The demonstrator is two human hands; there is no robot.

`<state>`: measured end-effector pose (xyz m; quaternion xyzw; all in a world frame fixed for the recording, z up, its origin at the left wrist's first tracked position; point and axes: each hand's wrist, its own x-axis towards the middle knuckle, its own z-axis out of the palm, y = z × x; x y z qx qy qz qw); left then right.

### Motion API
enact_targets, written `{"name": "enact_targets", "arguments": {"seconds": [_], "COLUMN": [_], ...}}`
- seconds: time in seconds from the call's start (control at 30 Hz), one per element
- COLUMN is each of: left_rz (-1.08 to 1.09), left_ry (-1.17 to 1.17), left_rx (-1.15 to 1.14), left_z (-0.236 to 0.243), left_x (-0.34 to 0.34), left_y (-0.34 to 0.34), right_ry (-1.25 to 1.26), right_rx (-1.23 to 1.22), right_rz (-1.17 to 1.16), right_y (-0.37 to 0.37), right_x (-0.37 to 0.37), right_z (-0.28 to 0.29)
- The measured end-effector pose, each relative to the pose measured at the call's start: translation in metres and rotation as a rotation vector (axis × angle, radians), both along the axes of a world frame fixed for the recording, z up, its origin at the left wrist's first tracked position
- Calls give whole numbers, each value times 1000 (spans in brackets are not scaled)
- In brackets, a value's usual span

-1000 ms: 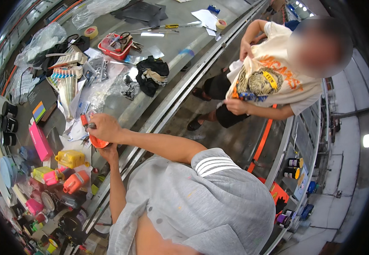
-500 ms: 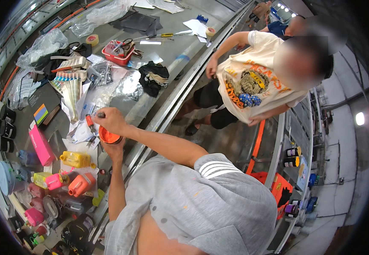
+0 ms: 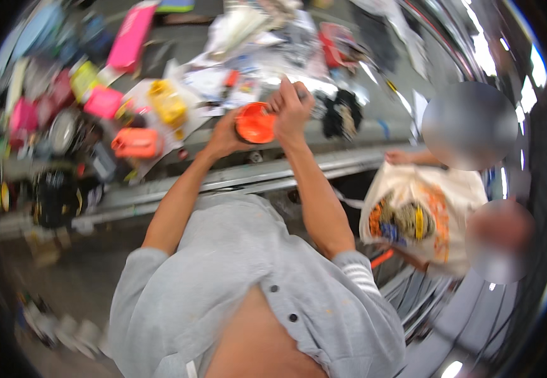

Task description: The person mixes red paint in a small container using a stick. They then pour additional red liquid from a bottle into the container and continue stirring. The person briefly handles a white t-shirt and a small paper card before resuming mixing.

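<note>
Right now I have the orange tub [image 3: 256,125] open, left fingers of my left hand [image 3: 225,135] curled round its side, right hand [image 3: 292,113] gripping a blurred dark handle [image 3: 300,94] above its rim by the table [image 3: 373,123], work seemingly under way, what's left unclear.

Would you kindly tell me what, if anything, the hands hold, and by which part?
The left hand holds a tub, orange inside, by its outer side; the right hand grips a dark handle, the rest unclear.
</note>
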<state>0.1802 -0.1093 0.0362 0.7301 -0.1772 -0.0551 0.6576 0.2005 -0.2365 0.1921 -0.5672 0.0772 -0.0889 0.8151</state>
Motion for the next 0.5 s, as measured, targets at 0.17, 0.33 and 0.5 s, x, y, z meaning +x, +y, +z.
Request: {"name": "enact_targets", "arguments": {"seconds": [0.17,0.33,0.5], "left_rz": [22,-8,-15], "left_ry": [40,97,65], "left_rx": [-10,152,76], "left_z": [6,-1,-9], "left_x": [-6,-17,-7], "left_y": [18,1,-5], "right_ry": [36,45,159], "right_rx": [-253,-144,-345], "right_rz": [170,174,201], "right_y": [-20,-3,-37], "right_x": [-1,16,17], "right_z": [18,13,12]}}
